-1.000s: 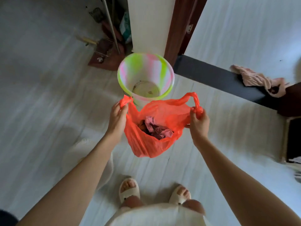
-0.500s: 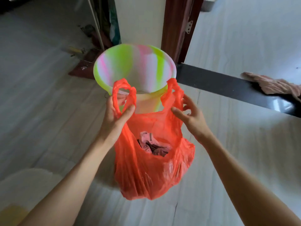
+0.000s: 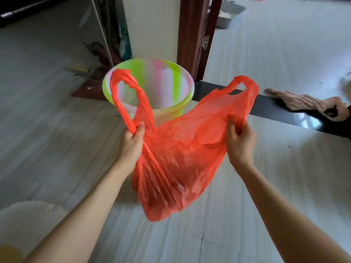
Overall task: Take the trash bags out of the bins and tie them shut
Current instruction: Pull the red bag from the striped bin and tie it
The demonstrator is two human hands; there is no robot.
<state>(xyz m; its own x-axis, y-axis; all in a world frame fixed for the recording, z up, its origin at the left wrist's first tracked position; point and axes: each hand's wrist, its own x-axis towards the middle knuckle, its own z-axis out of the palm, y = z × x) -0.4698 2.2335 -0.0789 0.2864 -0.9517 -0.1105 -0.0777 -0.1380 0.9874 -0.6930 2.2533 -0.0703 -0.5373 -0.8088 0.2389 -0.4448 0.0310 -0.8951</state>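
A red plastic trash bag (image 3: pixel 174 168) hangs in the air in front of me, clear of the bin. My left hand (image 3: pixel 133 141) grips the base of its left handle loop, which stands up above my fist. My right hand (image 3: pixel 240 143) pinches the bag's right side just below the other handle. The bag's mouth is pulled flat and its contents are hidden. Behind the bag stands the green, pink and white striped bin (image 3: pixel 152 86), upright on the floor with no bag in it.
A white wall corner (image 3: pixel 150 27) and a dark wooden door frame (image 3: pixel 195 35) rise behind the bin. A black threshold strip (image 3: pixel 275 107) crosses the floor at right with a pink cloth (image 3: pixel 303 101) on it. Clutter and a metal pole (image 3: pixel 100 29) stand back left.
The bag has been drawn wider: my right hand slid down from the right handle to the bag's side, and my left hand dropped to the handle's base. The trash inside no longer shows.
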